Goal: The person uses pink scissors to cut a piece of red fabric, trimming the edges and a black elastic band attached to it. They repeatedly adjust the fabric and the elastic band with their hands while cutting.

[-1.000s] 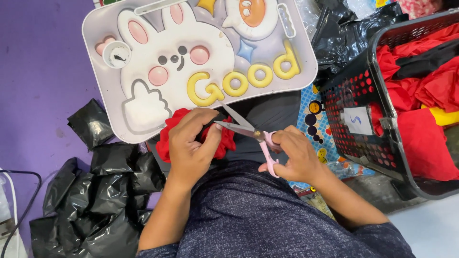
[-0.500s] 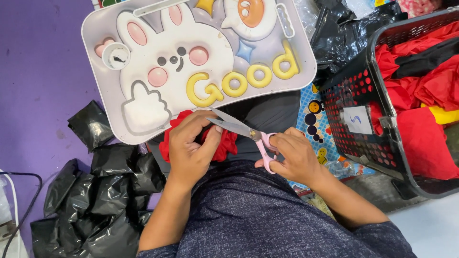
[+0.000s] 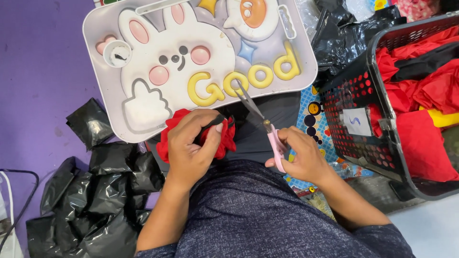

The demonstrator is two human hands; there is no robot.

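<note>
Hands at lap tray (image 3: pixel 103 102)

Left hand (image 3: pixel 191 145): grip closed on red cloth (image 3: pixel 224 141). Right hand (image 3: pixel 301 155): curled, fingers through pink-handled scissors (image 3: pixel 263 122), blades pointing up-left.

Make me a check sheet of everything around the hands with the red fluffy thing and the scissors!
Surface: purple floor; a cartoon rabbit tray lies above the lap.
Job's things: red cloth bundle and pink-handled scissors, blades shut, pointing up at the tray.
Clutter: crumpled black plastic bags lower left; more black plastic at the top right.
Grippers: left hand grips the red cloth bundle; right hand holds the scissors.
Cables: one dark cable at the left edge.
Surroundings: black basket of red cloth on the right; patterned mat beneath.
</note>
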